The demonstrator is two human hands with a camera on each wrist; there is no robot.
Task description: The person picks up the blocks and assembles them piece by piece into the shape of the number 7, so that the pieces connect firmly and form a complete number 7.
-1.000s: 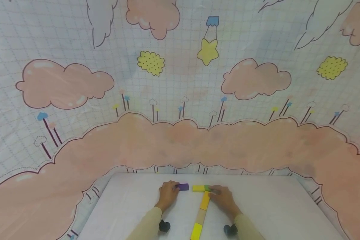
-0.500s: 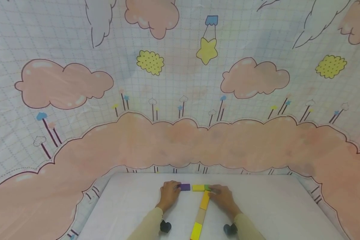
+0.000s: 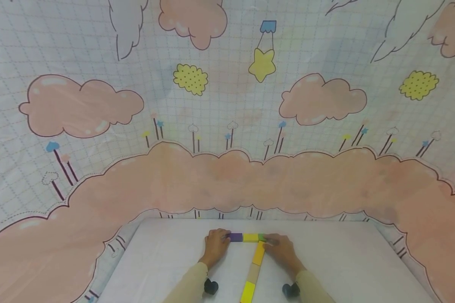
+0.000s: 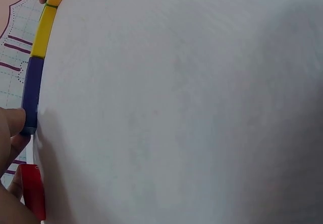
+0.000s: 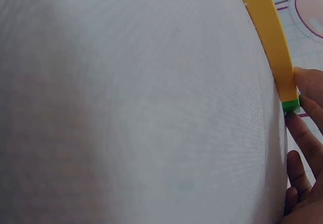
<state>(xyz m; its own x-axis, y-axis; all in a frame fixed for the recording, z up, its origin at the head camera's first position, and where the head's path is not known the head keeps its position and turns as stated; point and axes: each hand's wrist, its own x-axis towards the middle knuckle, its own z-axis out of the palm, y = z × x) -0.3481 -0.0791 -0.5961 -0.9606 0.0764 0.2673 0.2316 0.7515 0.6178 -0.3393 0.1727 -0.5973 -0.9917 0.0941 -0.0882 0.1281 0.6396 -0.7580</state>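
My left hand (image 3: 215, 248) grips the outer end of a purple block (image 3: 236, 237), whose other end meets a yellow block (image 3: 250, 238). A red block (image 4: 33, 191) sits against that hand's lower fingers in the left wrist view; the hand hides it from the head view. My right hand (image 3: 284, 251) pinches a green block (image 3: 262, 237) at the right end of the row, mostly covered by fingers. Just below the green block, an orange block (image 3: 259, 253) begins a slanting line toward me, its upper end beside my right thumb and fingers.
Below the orange block, a tan block (image 3: 253, 273) and another yellow block (image 3: 248, 292) carry the line to the lower frame edge. All lie on a white tabletop (image 3: 349, 256). Behind it hangs a cloud-printed cloth (image 3: 227, 181).
My left hand has slid the purple block rightward, closing the gap to the yellow block. My right hand has stayed at the green block.
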